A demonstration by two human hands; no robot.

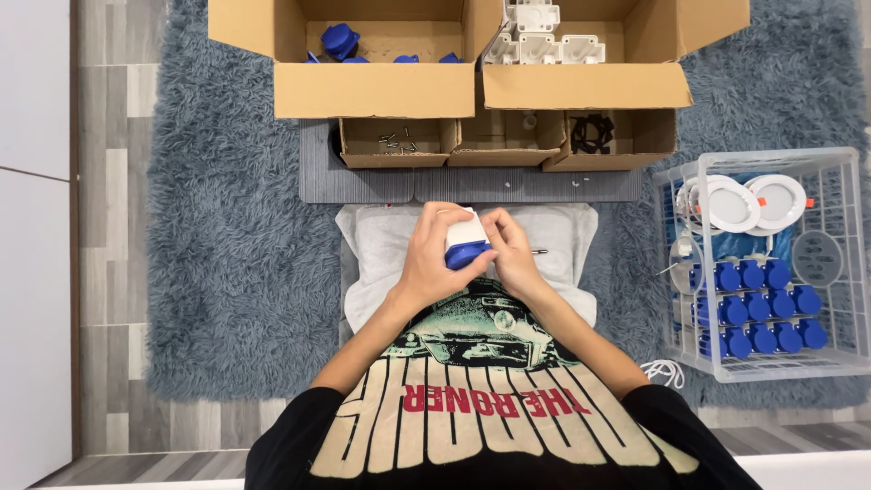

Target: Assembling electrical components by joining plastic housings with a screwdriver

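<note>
The left hand (pixel 434 256) and the right hand (pixel 508 249) meet at the centre of the view, both closed around a small white and blue socket piece (pixel 465 242), the left wrapping its side, the right pinching its right edge. The piece sits above a pale cloth (pixel 381 240) spread over the lap. All around lies a shaggy grey-blue rug (pixel 236 263). At 12 o'clock stand two big cardboard boxes: the left box (pixel 372 86) holds blue parts (pixel 339 40), the right box (pixel 590 83) holds white housings (pixel 543 44). Just below them, on a dark grey board (pixel 363 181), sit three small cardboard trays (pixel 508 141), one with screws (pixel 396 142), one with black rings (pixel 592 133). At 3 o'clock a clear wire crate (pixel 848 254) carries rows of blue-capped pieces (pixel 758 308) and round white lamps (pixel 748 201).
</note>
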